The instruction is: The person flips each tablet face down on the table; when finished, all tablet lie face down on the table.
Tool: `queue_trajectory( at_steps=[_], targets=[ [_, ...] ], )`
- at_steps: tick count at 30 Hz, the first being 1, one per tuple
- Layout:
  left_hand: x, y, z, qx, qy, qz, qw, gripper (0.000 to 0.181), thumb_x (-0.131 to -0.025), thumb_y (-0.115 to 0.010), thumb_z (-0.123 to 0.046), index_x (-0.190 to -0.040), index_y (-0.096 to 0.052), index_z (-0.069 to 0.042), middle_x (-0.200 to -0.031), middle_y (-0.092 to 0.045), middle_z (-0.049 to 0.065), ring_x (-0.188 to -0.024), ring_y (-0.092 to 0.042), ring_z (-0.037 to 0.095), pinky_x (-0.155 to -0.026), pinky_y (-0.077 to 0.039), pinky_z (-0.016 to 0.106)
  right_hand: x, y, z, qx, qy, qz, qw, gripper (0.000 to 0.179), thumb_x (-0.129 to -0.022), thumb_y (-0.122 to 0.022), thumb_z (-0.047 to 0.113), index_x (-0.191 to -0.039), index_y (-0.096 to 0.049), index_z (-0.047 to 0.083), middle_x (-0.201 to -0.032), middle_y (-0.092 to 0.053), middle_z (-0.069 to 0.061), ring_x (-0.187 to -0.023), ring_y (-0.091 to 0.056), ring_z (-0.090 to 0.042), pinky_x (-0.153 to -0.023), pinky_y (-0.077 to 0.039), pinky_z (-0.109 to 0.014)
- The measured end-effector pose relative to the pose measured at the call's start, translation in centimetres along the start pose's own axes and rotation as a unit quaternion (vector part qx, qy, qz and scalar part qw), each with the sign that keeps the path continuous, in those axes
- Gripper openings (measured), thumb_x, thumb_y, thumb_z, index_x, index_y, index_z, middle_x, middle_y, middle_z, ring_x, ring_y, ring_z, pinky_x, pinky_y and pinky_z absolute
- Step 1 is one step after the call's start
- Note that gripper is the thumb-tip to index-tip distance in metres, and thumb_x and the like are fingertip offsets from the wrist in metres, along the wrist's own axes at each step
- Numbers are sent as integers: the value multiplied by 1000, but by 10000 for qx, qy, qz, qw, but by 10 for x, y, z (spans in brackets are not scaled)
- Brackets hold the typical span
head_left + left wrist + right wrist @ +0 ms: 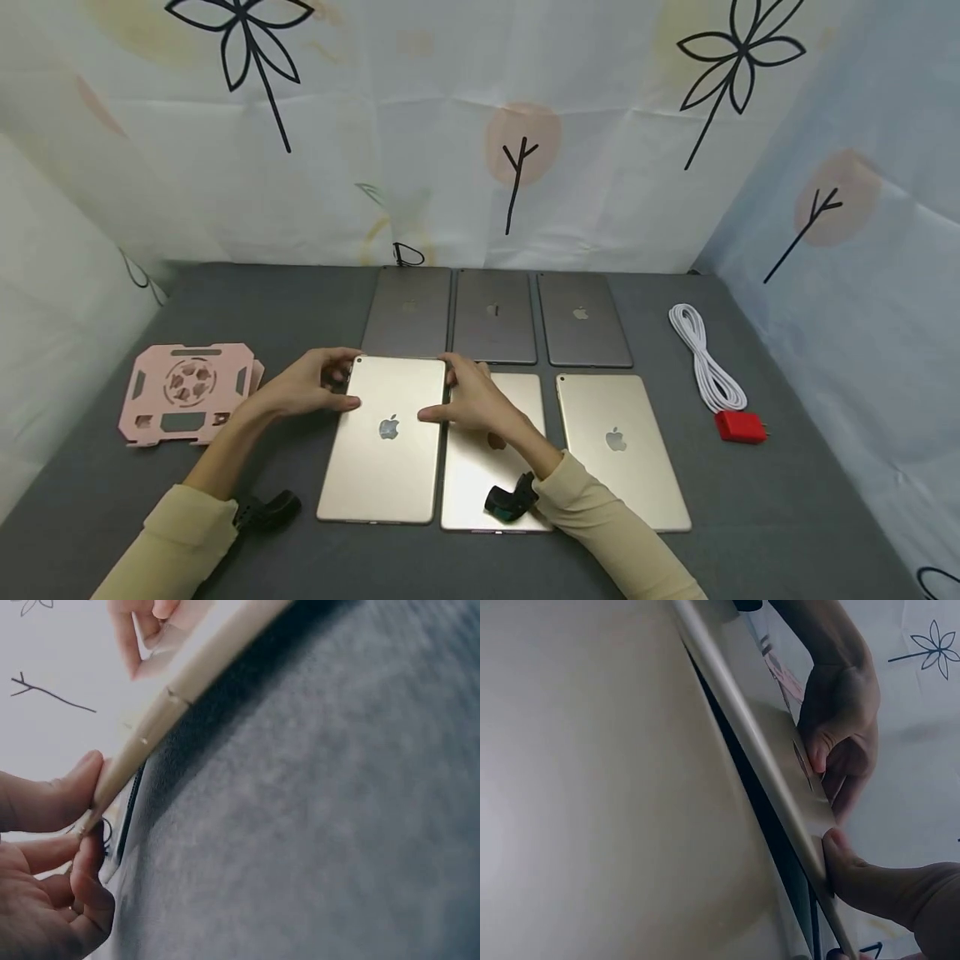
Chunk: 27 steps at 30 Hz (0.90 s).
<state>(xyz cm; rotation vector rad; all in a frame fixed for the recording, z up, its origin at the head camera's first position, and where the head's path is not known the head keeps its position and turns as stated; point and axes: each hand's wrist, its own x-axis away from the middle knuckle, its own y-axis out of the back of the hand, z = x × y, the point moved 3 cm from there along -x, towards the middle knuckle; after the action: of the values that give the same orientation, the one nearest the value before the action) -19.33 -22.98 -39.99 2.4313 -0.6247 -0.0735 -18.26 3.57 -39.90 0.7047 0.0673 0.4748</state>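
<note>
A gold tablet with a silver apple logo lies back side up at the left of the front row, its far end raised off the grey cloth. My left hand pinches its upper left edge, thumb on the back and fingers curled beneath, as the left wrist view shows at the tablet's edge. At the upper right corner my right hand grips it, thumb flat on the back. Under the right forearm lies a second gold tablet, partly hidden.
Another gold tablet lies to the right. Behind stand in a row three dark grey tablets, lying flat. A pink metal stand is at the left. On the right are a coiled white cable and a red charger. Patterned curtains border the table.
</note>
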Motion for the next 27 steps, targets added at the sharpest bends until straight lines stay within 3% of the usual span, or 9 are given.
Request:
queue_trajectory(
  at_steps=[7, 12, 20, 27],
  targets=[
    [-4, -4, 3, -81, 294, 43, 9995, 75, -83, -83, -6, -145, -45, 15, -111, -49, 19, -80, -38, 16, -61, -33, 27, -5, -4, -5, 295, -150, 173, 9993, 91, -81, -88, 32, -154, -41, 4, -133, -54, -20, -119, -37, -31, -100, -42, -48],
    [-4, -5, 4, -210, 256, 24, 9994, 74, -83, -84, -8, -144, -47, 13, -113, -51, 19, -83, -39, 18, -61, -34, 26, -9, -6, -7, 521, -226, 248, 9981, 91, -81, -88, 35, -154, -42, 5, -131, -49, -19, -109, -33, -27, -93, -40, -42],
    [-2, -5, 8, -428, 175, -26, 9989, 71, -82, -85, -9, -141, -51, 9, -113, -52, 19, -86, -43, 19, -65, -39, 25, -8, -6, -6, 589, -142, 265, 9978, 92, -80, -89, 35, -154, -43, 4, -144, -44, -22, -118, -34, -30, -103, -41, -49],
    [-3, -7, 5, -553, 92, -42, 9984, 67, -80, -86, -7, -136, -53, 8, -113, -52, 19, -88, -43, 21, -65, -39, 25, -6, -7, -7, 929, -7, 336, 9951, 91, -81, -86, 42, -154, -43, 8, -140, -45, -18, -118, -37, -30, -103, -40, -48]
  ],
)
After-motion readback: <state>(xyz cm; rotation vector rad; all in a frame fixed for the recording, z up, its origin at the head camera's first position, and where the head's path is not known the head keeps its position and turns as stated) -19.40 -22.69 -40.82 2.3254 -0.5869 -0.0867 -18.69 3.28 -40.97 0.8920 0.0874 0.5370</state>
